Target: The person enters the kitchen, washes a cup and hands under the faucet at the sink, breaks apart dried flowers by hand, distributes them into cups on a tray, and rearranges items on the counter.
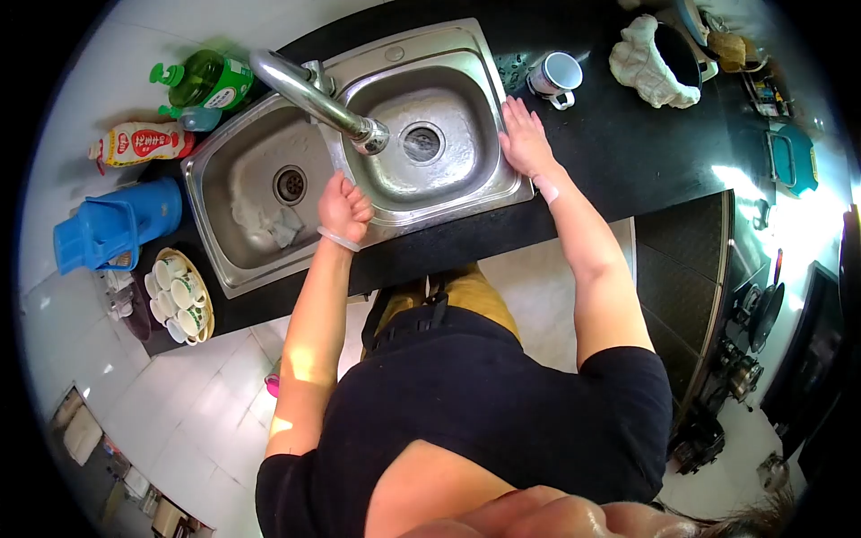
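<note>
My left hand [345, 210] is curled into a fist above the front edge of the double sink [380, 221], near the divider between the basins. A pale bangle [339, 239] circles that wrist, and nothing shows in the fingers. Flat against the right rim of the sink lies my right hand [526, 137], fingers stretched out over the rim and the dark counter. Just beyond its fingertips stands a white mug [560, 72] with a dark pattern. The faucet [314, 94] reaches over the right basin. In the left basin lies a crumpled whitish cloth [285, 226].
Along the left stand a green pump bottle [209, 81], a red-and-yellow pouch [148, 143], a blue plastic container [134, 222] and a basket of cups [207, 309]. A white cloth [639, 63] drapes over a dark pot at the right, on the black counter [619, 143].
</note>
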Tool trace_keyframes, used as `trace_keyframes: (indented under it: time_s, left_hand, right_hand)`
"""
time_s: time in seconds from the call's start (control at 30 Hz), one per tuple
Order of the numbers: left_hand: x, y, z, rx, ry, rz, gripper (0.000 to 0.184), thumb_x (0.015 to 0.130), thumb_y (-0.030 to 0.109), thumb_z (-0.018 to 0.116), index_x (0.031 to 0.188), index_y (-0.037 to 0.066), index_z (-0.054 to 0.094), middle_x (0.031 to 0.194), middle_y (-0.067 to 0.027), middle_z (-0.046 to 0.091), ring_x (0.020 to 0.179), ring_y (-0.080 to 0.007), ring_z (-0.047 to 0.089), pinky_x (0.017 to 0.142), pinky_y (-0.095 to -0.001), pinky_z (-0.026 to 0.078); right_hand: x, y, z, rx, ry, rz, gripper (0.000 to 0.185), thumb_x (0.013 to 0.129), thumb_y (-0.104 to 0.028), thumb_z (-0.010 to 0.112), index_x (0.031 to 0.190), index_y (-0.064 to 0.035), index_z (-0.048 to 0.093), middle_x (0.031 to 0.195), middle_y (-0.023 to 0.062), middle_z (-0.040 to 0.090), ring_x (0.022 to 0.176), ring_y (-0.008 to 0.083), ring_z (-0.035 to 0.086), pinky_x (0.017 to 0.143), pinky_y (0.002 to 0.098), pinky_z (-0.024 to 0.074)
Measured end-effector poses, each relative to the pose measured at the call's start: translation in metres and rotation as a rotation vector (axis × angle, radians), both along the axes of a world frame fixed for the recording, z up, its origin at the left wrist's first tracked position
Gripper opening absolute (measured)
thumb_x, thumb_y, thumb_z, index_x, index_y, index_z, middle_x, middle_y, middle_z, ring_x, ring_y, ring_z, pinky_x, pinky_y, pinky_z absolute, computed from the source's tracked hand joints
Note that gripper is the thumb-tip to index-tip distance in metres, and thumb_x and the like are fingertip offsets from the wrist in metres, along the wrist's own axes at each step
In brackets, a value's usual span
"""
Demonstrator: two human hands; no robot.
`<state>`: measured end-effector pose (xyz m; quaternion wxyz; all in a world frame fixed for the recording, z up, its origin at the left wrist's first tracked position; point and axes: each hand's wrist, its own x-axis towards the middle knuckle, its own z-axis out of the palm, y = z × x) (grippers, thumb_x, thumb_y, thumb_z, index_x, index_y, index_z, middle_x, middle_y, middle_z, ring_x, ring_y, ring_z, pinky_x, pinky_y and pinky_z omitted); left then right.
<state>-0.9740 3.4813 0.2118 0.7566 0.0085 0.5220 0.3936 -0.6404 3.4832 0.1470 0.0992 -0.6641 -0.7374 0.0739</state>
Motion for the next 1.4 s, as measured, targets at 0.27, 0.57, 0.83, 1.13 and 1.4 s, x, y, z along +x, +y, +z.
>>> trace_keyframes:
  time_s: [0.27,0.57,0.83,1.13,1.4]
  left_hand:
    - [-0.015,0.002,0.007,-0.01,0.042,0.05,0.04,0.088,0.03,0.045,0.055,0.017,0.026,0.046,0.0046,0.02,0.037,-0.0085,0.016,0.033,-0.0216,0.014]
    - [-0.015,-0.001,-0.002,-0.008,-0.04,-0.026,0.04,0.088,0.03,0.044,0.055,0.017,0.027,0.046,0.0045,0.021,0.038,-0.0088,0.018,0.033,-0.0213,0.014]
    - [-0.018,-0.002,0.006,-0.02,-0.005,-0.007,0.04,0.088,0.03,0.044,0.054,0.017,0.027,0.046,0.0044,0.021,0.037,-0.0086,0.018,0.032,-0.0214,0.014]
    - [-0.023,-0.008,0.003,-0.003,-0.054,0.058,0.041,0.088,0.03,0.045,0.054,0.017,0.026,0.045,0.0045,0.02,0.036,-0.0084,0.016,0.032,-0.0218,0.013]
    - [-0.032,-0.008,0.01,-0.023,-0.081,0.137,0.043,0.088,0.03,0.044,0.053,0.017,0.023,0.045,0.0042,0.019,0.036,-0.0084,0.015,0.032,-0.022,0.012]
  right_hand:
    - [0.009,-0.113,0.016,0.062,0.238,-0.007,0.033,0.077,-0.007,0.055,0.109,0.0,0.052,0.114,0.0165,0.052,0.11,0.0304,0.048,0.093,0.0358,0.0396]
    - [0.014,-0.128,0.023,0.167,0.297,-0.212,0.019,0.069,-0.004,0.062,0.087,-0.0034,0.057,0.092,0.0112,0.058,0.088,0.0281,0.054,0.078,0.0351,0.0451]
    - [0.029,-0.115,0.009,0.006,0.162,-0.082,0.01,0.071,-0.002,0.056,0.08,-0.0047,0.055,0.078,0.0108,0.055,0.08,0.0299,0.053,0.072,0.0384,0.0453]
    - [-0.104,-0.029,0.057,-0.171,1.106,-0.308,0.009,0.074,-0.005,0.063,0.083,-0.0029,0.063,0.075,0.0038,0.063,0.069,0.0114,0.058,0.066,0.0236,0.0468]
    - [-0.172,-0.014,0.042,-0.583,1.852,-0.643,0.025,0.079,-0.008,0.059,0.103,0.0,0.056,0.092,0.0097,0.062,0.088,0.02,0.059,0.074,0.0327,0.0494]
